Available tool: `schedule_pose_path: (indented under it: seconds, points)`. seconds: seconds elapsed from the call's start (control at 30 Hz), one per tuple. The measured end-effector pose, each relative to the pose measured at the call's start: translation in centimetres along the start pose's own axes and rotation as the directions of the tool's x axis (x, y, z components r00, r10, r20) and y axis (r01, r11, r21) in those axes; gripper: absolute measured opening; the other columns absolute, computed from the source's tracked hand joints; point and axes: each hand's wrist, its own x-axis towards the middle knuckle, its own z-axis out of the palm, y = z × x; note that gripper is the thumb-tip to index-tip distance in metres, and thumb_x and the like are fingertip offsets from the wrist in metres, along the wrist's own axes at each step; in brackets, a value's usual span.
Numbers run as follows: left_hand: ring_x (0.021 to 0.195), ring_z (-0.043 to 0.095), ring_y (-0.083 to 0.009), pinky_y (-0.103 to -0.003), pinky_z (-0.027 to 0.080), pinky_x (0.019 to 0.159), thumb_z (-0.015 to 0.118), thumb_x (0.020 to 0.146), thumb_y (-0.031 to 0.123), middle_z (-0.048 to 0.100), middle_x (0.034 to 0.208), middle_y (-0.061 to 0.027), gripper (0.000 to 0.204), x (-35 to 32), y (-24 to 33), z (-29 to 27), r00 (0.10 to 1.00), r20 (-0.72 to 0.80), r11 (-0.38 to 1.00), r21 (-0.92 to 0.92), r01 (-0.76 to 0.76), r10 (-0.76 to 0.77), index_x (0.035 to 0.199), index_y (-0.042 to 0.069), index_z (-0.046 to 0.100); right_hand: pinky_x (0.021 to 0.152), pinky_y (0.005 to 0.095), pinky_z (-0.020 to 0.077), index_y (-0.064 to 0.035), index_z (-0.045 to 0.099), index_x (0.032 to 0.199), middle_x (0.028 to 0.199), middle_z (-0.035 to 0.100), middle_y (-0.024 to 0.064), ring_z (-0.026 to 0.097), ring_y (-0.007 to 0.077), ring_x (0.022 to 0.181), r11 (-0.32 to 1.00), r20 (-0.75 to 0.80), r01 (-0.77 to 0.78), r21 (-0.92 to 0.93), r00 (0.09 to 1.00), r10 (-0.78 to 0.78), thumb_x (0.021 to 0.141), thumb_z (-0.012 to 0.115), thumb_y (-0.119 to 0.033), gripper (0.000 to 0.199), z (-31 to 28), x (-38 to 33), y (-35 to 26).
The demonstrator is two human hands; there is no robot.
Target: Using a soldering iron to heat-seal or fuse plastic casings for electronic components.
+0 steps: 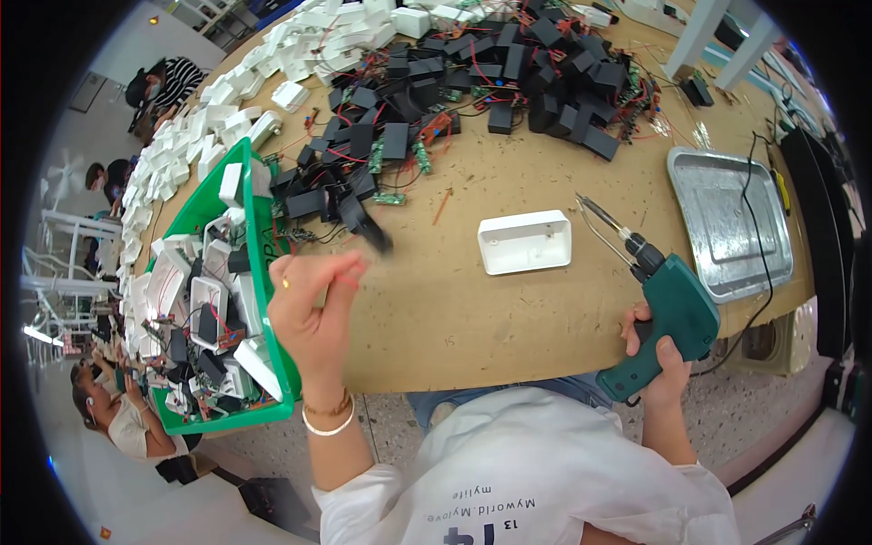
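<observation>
My right hand [670, 368] is wrapped round the handle of a dark green soldering gun [683, 313]. Its metal tip and thin feed tube point up and left, over the table. Left of the tip lies a white rectangular plastic housing [527, 243], open side up, which neither hand touches. My left hand [313, 295] is raised beside the green basket, thumb and fingertips pinched together. What the pinch holds, if anything, I cannot make out. Just beyond the fingertips is a black block [365, 225], smeared by motion, at the edge of a heap.
A green basket [289, 363] with white housings and wired parts stands at left. Black blocks [490, 68] with red wires and circuit boards are heaped at the back, beside piled white housings [186, 145]. A metal tray [727, 227] lies right, a black cable across it. Other people sit far left.
</observation>
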Motion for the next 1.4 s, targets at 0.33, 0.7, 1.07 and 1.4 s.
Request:
schedule_pose_path:
  seconds: [0.33, 0.7, 1.07, 1.4]
  points:
    - [0.077, 0.055, -0.0199, -0.027, 0.042, 0.063, 0.072, 0.074, 0.005, 0.065, 0.095, -0.0084, 0.009, -1.2, 3.7, 9.8, 0.938, 0.345, 0.998, 0.035, -0.044, 0.029, 0.082, 0.004, 0.069, 0.074, 0.0334, 0.0426, 0.006, 0.051, 0.11, 0.1, 0.055, 0.0138, 0.054, 0.0157, 0.069, 0.999, -0.004, -0.013, 0.042, 1.0, 0.013, 0.082, 0.06, -0.039, 0.054, -0.4, -0.4, 0.3]
    - [0.102, 0.053, -0.0342, -0.04, 0.048, 0.082, 0.068, 0.072, 0.001, 0.055, 0.117, -0.0169, 0.008, -2.3, 2.1, 12.9, 0.928, 0.373, 0.999, 0.034, 0.011, -0.023, 0.072, -0.002, 0.06, 0.078, 0.0335, 0.0439, 0.0037, 0.053, 0.11, 0.102, 0.054, 0.0142, 0.056, 0.0149, 0.073, 0.987, 0.042, -0.151, -0.057, 0.987, 0.154, 0.077, 0.066, -0.049, 0.063, -1.5, -3.0, -0.6]
    - [0.099, 0.052, -0.0334, -0.041, 0.046, 0.081, 0.066, 0.07, 0.0, 0.054, 0.116, -0.0158, 0.012, -2.5, 2.6, 13.5, 0.929, 0.346, 0.959, 0.193, -0.207, 0.131, 0.074, -0.001, 0.055, 0.069, 0.0282, 0.0478, 0.0051, 0.053, 0.117, 0.112, 0.057, 0.0125, 0.057, 0.0135, 0.079, 0.928, 0.102, -0.192, -0.32, 0.967, 0.235, 0.08, 0.064, -0.052, 0.069, -1.5, -4.0, -0.8]
    - [0.098, 0.053, -0.0311, -0.042, 0.043, 0.083, 0.062, 0.068, 0.0, 0.053, 0.116, -0.0154, 0.011, -2.2, 2.4, 13.8, 0.899, 0.34, 0.911, 0.207, -0.356, 0.275, 0.073, -0.001, 0.052, 0.068, 0.027, 0.0477, 0.0052, 0.054, 0.117, 0.108, 0.058, 0.0121, 0.056, 0.0128, 0.079, 0.935, 0.08, -0.183, -0.305, 0.973, 0.217, 0.08, 0.064, -0.052, 0.069, -1.0, -3.7, -0.9]
